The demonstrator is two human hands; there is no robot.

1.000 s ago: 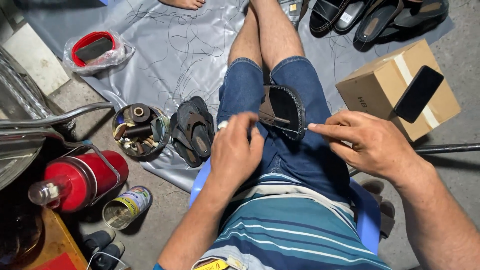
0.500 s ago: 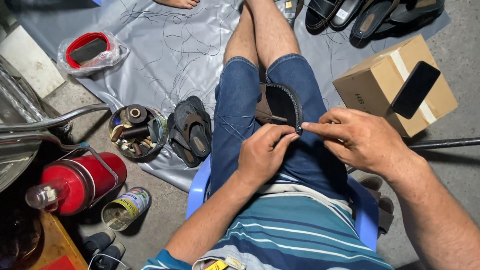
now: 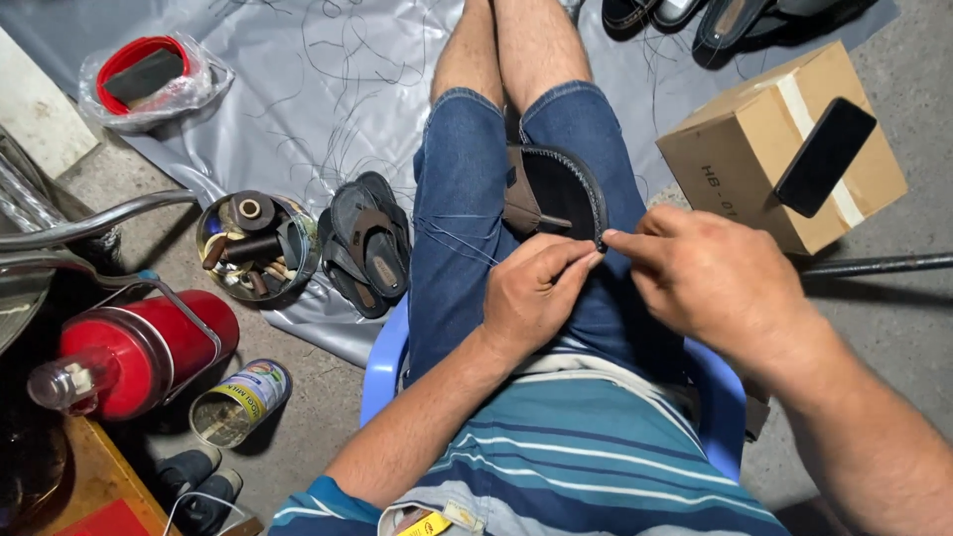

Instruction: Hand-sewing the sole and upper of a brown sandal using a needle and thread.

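Where fingertips meet, hands [image 3: 635, 283] pinching sandal [image 3: 556, 194]

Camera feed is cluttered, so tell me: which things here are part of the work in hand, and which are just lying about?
In hand:
- sandal on the lap
- thread
- left hand
- right hand

Lying about:
- sandal pair
- tin of spools
- cardboard box
- phone
- red flask
- open can

Dk sandal [image 3: 556, 194] flat on lap, thread [image 3: 462, 241] at edge.

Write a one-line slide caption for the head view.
Both hands, left hand and right hand, pinch at the rim of a dark sandal on the lap.
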